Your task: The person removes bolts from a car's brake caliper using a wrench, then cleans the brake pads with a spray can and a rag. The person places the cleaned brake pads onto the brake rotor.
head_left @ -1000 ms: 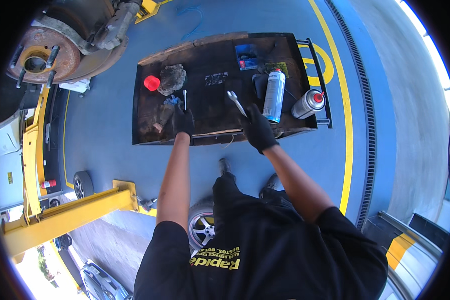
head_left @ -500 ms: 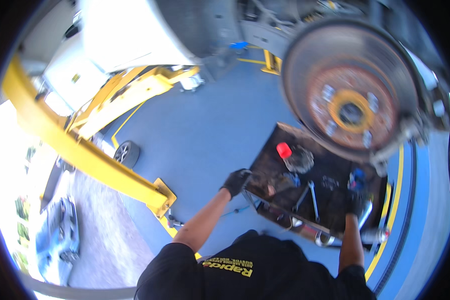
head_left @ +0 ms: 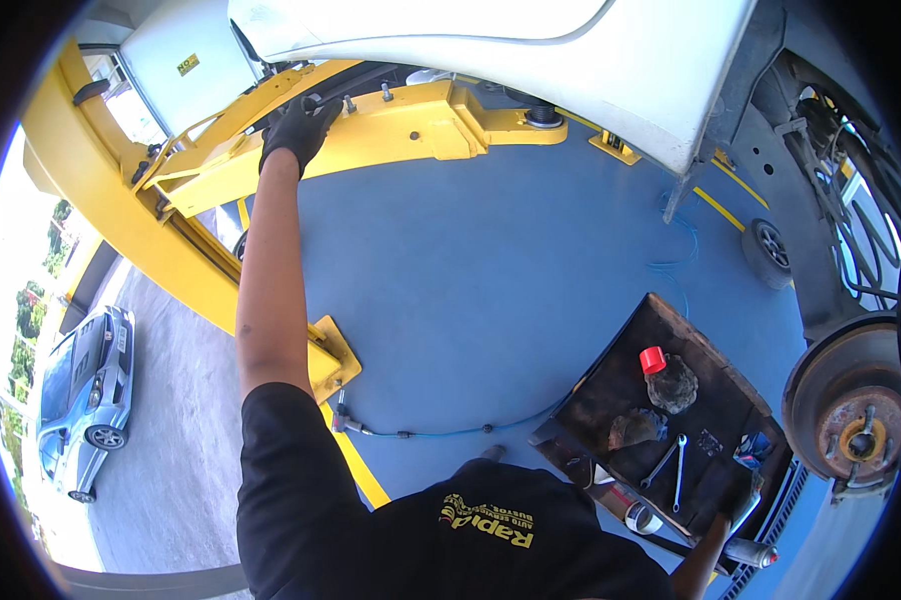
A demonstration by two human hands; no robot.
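Note:
My left hand [head_left: 299,132], in a black glove, reaches far forward to the top of a yellow lift arm [head_left: 371,140]. Its fingers look apart around a small dark piece that I cannot make out. Two small metal studs or sockets [head_left: 368,98] stand on the arm just right of it. My right hand [head_left: 739,492], also gloved, is low at the right edge of a dark tool tray [head_left: 711,345], beside a shiny silver object [head_left: 747,512]. Its fingers blend into the dark tray. Two wrenches [head_left: 679,475] lie in the tray, with a red cap [head_left: 652,360] and a crumpled grey bundle [head_left: 672,385].
A white car body panel [head_left: 531,60] hangs overhead. At right is a rusty brake disc [head_left: 851,410] with studs. The yellow lift post [head_left: 171,270] rises at left. A blue air hose [head_left: 451,433] crosses the floor from an air tool [head_left: 343,420]. A spray can [head_left: 751,552] lies beside the tray.
My left hand has left the tray's left corner and moved up and forward to the lift arm. The view has swung left, so the disc and tray sit farther right. My right hand stays at the tray.

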